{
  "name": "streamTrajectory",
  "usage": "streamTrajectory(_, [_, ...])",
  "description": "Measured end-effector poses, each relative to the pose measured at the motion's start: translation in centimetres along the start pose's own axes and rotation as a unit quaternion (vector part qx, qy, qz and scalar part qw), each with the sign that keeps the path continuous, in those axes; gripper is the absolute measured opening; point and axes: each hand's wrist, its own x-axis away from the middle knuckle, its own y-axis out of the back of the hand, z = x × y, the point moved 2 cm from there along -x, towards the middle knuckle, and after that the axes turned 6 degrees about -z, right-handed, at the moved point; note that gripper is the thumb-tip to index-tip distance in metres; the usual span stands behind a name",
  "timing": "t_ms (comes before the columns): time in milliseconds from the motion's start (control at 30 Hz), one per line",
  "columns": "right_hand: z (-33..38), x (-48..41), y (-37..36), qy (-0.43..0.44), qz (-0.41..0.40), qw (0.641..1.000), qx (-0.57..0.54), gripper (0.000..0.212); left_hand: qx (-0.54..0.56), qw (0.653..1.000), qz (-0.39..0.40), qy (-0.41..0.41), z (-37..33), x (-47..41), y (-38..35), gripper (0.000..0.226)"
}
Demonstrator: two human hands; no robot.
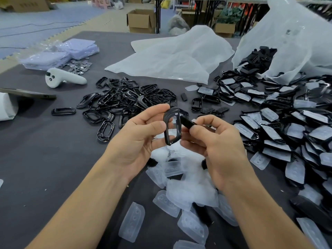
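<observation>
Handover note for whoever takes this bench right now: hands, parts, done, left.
Left hand: fingers hold a black frame upright above the table.
Right hand: pinches a small black piece at the frame's right edge.
Parts: pile of black frames centre-left; clear pads under the hands; heap of black shells with pads on the right, by a white bag.
Done: apparently the frames and pads already piled.
Left: probably this piece, then the large right heap.

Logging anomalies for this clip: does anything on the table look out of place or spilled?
A white controller lies left of the black frame pile, unlike anything else there. Black parts spill from the plastic bag at far right.
</observation>
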Motion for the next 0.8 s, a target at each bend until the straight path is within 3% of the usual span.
streamTrajectory(100, [-0.5, 0.3, -0.6, -0.053, 0.011, 0.996, -0.067, 0.028, 0.005, 0.999, -0.030, -0.024, 0.6, 0.0, -0.4, 0.034])
streamTrajectory(267, [-0.5, 0.5, -0.5, -0.074, 0.027, 0.996, -0.041, 0.023, -0.071, 0.991, -0.081, -0.074, 1.1, 0.3, -0.8, 0.039])
streamTrajectory(433, [-0.1, 0.4, -0.3, -0.035, 0.048, 0.996, 0.064, 0.013, -0.090, 0.989, -0.106, -0.056, 1.1, 0.3, -0.6, 0.035])
streamTrajectory(533, [-0.2, 0.7, -0.7, 0.008, 0.068, 0.988, 0.140, 0.023, -0.100, 0.985, -0.120, -0.073, 1.1, 0.3, -0.6, 0.034])
streamTrajectory(667, [-0.4, 0.8, -0.8, -0.007, 0.094, 0.989, 0.117, 0.013, -0.162, 0.972, -0.108, -0.131, 0.6, 0.5, -0.8, 0.038])
streamTrajectory(800, [-0.7, 0.6, -0.6, 0.022, 0.040, 0.990, 0.134, 0.009, -0.215, 0.960, -0.105, -0.147, 0.7, 0.8, -1.4, 0.026])
